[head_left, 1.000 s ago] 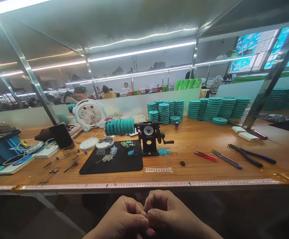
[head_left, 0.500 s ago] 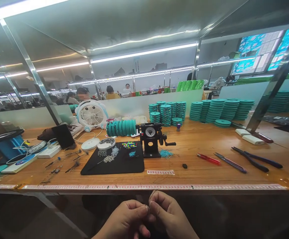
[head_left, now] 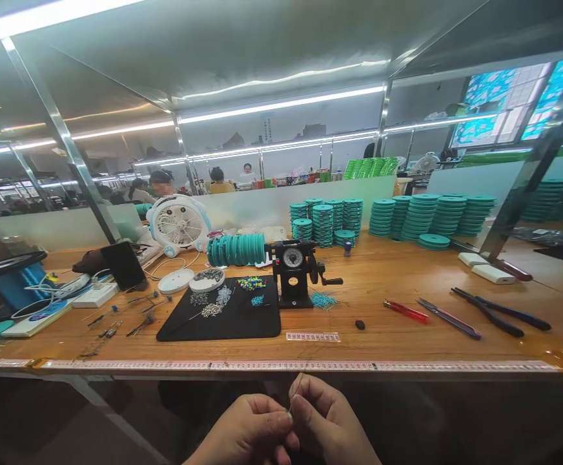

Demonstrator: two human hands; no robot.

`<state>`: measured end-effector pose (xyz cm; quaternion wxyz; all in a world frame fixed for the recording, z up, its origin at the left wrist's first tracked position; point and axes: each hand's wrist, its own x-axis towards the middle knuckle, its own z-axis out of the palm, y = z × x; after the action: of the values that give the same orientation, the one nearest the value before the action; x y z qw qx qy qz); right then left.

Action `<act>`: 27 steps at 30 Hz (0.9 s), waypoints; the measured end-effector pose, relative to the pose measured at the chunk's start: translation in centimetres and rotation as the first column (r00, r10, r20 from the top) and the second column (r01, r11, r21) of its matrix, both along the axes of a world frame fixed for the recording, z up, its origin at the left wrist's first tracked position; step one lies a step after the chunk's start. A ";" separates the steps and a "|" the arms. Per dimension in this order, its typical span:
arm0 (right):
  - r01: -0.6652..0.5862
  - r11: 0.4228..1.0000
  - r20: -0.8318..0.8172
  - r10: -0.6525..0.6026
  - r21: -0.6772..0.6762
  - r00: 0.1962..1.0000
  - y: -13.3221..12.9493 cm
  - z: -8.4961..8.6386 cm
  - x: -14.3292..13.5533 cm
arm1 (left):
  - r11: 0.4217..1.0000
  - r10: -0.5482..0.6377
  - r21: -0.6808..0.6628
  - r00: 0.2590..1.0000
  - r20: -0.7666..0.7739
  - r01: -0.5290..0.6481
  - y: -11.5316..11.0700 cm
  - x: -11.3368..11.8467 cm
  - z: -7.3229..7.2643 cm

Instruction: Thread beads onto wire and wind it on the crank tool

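Both hands are close together below the table's front edge. My left hand (head_left: pixel 257 426) is closed in a pinch, its thumb and index finger on a thin line (head_left: pixel 290 405). Beside it, my right hand (head_left: pixel 325 413) is pinched too, with the same thin line rising by its fingertips. The line is very fine and its ends cannot be made out. Above the hands, a paper ruler strip (head_left: pixel 243 366) runs along the table edge. Behind it, a black mat (head_left: pixel 247 326) holds small piles of coloured beads (head_left: pixel 252 283) and metal parts (head_left: pixel 212 310).
A black hand-cranked winder (head_left: pixel 295 278) holds teal spools (head_left: pixel 237 249). Stacks of teal spools (head_left: pixel 421 216) stand at the back. On the right lie a red cutter (head_left: pixel 406 310), a grey knife (head_left: pixel 449 318) and pliers (head_left: pixel 499 311). A fan (head_left: pixel 179 223) and phone (head_left: pixel 123 265) are left.
My left hand has shifted slightly down and right, and its fingers have moved a little. My right hand has moved slightly down and stays pinched.
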<state>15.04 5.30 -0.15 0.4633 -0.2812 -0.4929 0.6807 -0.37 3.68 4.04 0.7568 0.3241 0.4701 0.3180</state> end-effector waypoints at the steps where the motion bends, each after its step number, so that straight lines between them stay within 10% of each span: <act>1: -0.018 1.000 -0.007 0.018 0.004 1.000 0.1 -0.1 0.1 | 1.000 -0.014 0.009 1.000 0.005 0.014 0.0 0.0 0.1; 6: -0.139 0.990 -0.048 0.140 0.012 0.989 0.2 0.5 0.4 | 0.999 -0.033 0.030 0.999 0.022 0.032 -0.2 -0.1 0.1; 27: 0.088 0.984 0.144 -0.110 0.153 0.983 0.3 0.1 0.0 | 0.941 -0.010 0.335 0.994 -0.113 0.048 0.2 0.1 -0.2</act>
<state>15.07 5.58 -0.07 0.4771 -0.3219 -0.5606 0.5954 -0.25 3.89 3.84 0.6679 0.4726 0.4450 0.3641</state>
